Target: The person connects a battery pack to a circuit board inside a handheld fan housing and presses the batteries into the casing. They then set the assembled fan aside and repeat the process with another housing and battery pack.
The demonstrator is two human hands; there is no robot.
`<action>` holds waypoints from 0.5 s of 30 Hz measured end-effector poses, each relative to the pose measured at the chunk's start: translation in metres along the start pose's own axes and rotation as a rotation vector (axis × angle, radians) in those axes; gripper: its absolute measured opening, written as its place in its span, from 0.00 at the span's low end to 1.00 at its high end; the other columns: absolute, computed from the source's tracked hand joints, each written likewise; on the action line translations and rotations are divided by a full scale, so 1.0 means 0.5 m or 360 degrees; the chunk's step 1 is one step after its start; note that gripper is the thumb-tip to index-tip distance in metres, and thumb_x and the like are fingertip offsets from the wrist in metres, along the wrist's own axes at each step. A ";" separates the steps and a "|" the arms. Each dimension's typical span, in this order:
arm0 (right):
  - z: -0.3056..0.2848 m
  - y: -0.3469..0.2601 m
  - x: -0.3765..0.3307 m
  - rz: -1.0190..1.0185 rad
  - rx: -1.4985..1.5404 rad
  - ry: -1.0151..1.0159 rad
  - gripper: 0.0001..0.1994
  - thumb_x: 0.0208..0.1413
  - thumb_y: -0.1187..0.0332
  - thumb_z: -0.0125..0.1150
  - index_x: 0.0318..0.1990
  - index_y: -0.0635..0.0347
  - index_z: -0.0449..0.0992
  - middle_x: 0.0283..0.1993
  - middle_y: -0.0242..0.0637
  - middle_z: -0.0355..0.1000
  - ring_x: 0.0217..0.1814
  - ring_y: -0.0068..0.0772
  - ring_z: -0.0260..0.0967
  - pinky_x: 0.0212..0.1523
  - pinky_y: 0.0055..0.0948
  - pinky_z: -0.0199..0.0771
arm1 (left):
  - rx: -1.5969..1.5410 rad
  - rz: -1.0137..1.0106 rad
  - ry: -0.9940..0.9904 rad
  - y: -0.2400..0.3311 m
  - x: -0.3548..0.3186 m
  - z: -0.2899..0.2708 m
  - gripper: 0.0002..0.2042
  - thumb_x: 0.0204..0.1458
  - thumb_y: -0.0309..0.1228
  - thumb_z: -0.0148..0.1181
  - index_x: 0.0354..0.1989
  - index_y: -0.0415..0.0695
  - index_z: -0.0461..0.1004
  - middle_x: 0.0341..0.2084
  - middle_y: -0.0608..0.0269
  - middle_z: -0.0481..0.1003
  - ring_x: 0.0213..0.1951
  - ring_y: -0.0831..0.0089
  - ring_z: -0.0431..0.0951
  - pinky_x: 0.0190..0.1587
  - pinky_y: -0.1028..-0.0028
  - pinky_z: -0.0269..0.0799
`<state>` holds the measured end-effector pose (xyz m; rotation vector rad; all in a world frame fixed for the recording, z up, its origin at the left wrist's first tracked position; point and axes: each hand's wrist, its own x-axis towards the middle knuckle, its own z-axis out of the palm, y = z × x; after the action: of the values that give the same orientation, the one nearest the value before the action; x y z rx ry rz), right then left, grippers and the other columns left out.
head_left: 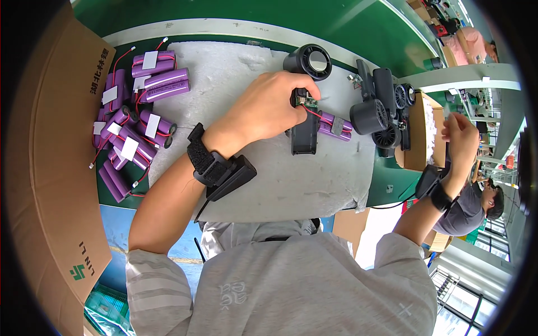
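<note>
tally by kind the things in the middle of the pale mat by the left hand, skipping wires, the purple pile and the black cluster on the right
Small green circuit board: 1
Long black plastic housing: 1
Purple battery pack with grey patch: 1
Round black grilled part with silver centre: 1
Total: 4

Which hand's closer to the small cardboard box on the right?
Right. The right hand is just right of the cardboard box; the left hand is farther off to its left, at the black casing.

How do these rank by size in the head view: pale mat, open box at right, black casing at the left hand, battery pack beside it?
Pale mat
Open box
Black casing, partly under the left hand
Battery pack
</note>
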<state>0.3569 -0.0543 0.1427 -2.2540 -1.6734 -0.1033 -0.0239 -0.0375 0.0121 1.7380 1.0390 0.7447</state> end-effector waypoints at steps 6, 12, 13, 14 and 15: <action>0.063 0.096 -0.025 0.0140 0.0013 -0.0081 0.17 0.61 0.73 0.51 0.55 0.70 0.72 0.42 0.42 0.78 0.35 0.25 0.76 0.38 0.23 0.77 | 0.0050 -0.0020 -0.0026 -0.005 -0.004 0.002 0.12 0.41 0.22 0.61 0.37 0.43 0.77 0.30 0.51 0.77 0.34 0.55 0.77 0.38 0.63 0.71; 0.100 -0.174 -0.155 -0.0590 0.0841 -0.0892 0.21 0.54 0.80 0.59 0.57 0.66 0.70 0.54 0.42 0.72 0.52 0.33 0.72 0.53 0.31 0.72 | -0.0060 -0.0055 -0.0013 -0.005 0.005 0.010 0.14 0.42 0.20 0.58 0.40 0.43 0.77 0.24 0.60 0.75 0.25 0.71 0.72 0.30 0.71 0.68; 0.120 -0.211 -0.177 -0.0894 0.0702 -0.0789 0.24 0.50 0.81 0.61 0.58 0.65 0.69 0.56 0.43 0.71 0.52 0.38 0.72 0.54 0.33 0.71 | -0.0103 -0.0077 -0.0009 -0.004 0.007 0.011 0.14 0.42 0.19 0.57 0.40 0.43 0.77 0.22 0.64 0.74 0.22 0.78 0.70 0.27 0.75 0.66; 0.142 -0.239 -0.195 -0.1197 0.0555 -0.0683 0.27 0.47 0.82 0.64 0.58 0.65 0.68 0.57 0.45 0.69 0.53 0.43 0.72 0.54 0.34 0.71 | -0.0100 -0.0074 -0.0017 -0.006 0.010 0.015 0.14 0.42 0.19 0.57 0.40 0.43 0.77 0.22 0.64 0.74 0.22 0.78 0.70 0.27 0.75 0.66; 0.168 -0.258 -0.212 -0.1250 0.0516 -0.0627 0.29 0.45 0.82 0.65 0.59 0.64 0.67 0.57 0.46 0.69 0.52 0.47 0.71 0.54 0.34 0.71 | -0.0097 -0.0032 0.0017 -0.011 0.006 0.016 0.14 0.42 0.20 0.57 0.40 0.43 0.77 0.21 0.64 0.73 0.22 0.78 0.70 0.26 0.75 0.66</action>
<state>0.1913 -0.0933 0.0650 -1.3385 -2.4789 0.4234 -0.0177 -0.0368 0.0041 1.6714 1.0291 0.7660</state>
